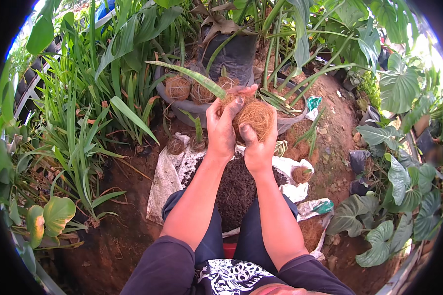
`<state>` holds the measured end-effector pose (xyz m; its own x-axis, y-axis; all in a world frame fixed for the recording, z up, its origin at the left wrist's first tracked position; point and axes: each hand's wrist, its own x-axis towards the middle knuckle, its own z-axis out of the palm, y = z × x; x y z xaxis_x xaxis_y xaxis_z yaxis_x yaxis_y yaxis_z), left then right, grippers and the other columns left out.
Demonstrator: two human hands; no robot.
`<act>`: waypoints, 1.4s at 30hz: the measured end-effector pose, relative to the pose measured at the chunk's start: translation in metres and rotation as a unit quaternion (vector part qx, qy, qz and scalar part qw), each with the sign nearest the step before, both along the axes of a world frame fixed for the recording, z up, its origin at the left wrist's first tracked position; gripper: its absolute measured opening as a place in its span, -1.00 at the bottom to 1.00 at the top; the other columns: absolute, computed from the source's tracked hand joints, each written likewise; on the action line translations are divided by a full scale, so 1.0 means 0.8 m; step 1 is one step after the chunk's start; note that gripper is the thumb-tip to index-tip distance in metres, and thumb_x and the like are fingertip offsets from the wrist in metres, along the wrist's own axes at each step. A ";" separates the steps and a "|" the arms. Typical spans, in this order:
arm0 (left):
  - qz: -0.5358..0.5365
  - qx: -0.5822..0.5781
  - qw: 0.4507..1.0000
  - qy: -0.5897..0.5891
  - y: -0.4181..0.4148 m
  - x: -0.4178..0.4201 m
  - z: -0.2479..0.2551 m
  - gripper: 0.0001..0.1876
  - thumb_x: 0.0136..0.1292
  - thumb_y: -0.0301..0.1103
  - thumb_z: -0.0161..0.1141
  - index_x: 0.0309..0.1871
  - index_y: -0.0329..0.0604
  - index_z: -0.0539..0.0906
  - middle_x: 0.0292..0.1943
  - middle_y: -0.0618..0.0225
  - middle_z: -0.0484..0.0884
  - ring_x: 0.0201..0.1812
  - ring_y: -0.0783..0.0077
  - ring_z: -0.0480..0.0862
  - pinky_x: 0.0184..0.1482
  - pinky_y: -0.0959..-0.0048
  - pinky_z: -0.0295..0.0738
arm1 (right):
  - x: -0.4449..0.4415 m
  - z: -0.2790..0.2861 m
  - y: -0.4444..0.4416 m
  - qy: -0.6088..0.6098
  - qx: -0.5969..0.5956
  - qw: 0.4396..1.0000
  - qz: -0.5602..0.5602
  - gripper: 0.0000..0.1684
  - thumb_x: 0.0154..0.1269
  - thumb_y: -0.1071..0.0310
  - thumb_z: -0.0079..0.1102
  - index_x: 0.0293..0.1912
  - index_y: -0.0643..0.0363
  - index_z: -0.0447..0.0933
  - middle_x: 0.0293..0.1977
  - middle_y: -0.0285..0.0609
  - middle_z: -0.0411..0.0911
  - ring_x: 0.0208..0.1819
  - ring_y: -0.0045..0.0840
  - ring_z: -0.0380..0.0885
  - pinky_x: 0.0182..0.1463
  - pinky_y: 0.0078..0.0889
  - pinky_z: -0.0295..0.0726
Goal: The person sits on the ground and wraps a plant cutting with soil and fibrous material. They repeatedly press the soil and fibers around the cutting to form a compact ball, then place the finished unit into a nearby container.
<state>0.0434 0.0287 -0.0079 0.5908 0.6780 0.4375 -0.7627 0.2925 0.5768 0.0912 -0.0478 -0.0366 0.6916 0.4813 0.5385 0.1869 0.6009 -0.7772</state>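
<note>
Both my hands cup a ball of brown coir fibre point(256, 116) above the far end of a soil pile. My left hand point(221, 129) presses its left side, and a long mottled green leaf point(193, 75), like a snake plant's, sticks out there to the upper left. The right hand point(262, 147) wraps the near and right side, thumb against the fibre. Dark marks cover both thumbs. Below my forearms, dark potting soil point(236, 184) lies on an opened white woven sack point(166, 180) between my knees. The leaf's base is hidden by fibre and fingers.
Beyond my hands, a grey basin point(192, 110) holds string-wrapped fibre balls point(177, 88), a black grow bag point(229, 55) and cut leaves point(280, 103). More balls point(301, 174) rest around the sack. Loose coir point(310, 232) lies right; dense plants point(77, 155) border both sides.
</note>
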 end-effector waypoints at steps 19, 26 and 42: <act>-0.132 0.007 0.976 0.174 0.036 0.017 -0.033 -0.60 0.49 -0.25 0.17 0.25 -0.33 0.60 0.16 0.18 0.70 0.14 0.37 0.68 0.27 0.32 0.55 | 0.021 0.021 -0.013 0.492 -0.080 0.835 0.232 -0.31 0.51 -0.43 -0.20 0.11 -0.09 0.57 -0.24 -0.30 0.66 -0.58 -0.60 0.49 -0.69 -0.66 0.28; -0.015 0.137 0.973 0.183 0.008 0.013 -0.024 -0.59 0.44 -0.32 0.27 0.27 -0.33 0.57 0.14 0.21 0.69 0.12 0.41 0.67 0.21 0.36 0.57 | 0.039 -0.006 -0.029 0.472 -0.064 0.823 0.308 -0.20 0.47 -0.52 -0.27 0.08 -0.03 0.56 -0.31 -0.14 0.65 -0.59 -0.42 0.52 -0.62 -0.47 0.37; -0.035 -0.209 0.972 0.105 0.013 0.029 -0.036 -0.71 0.38 -0.31 0.26 0.06 -0.28 0.61 -0.08 0.28 0.69 -0.10 0.38 0.70 0.03 0.33 0.61 | 0.027 0.015 -0.016 -0.009 -0.154 0.988 0.012 -0.15 0.57 -0.29 -0.06 0.47 0.22 0.19 0.39 0.00 0.29 0.44 -0.35 0.28 0.51 -0.26 0.22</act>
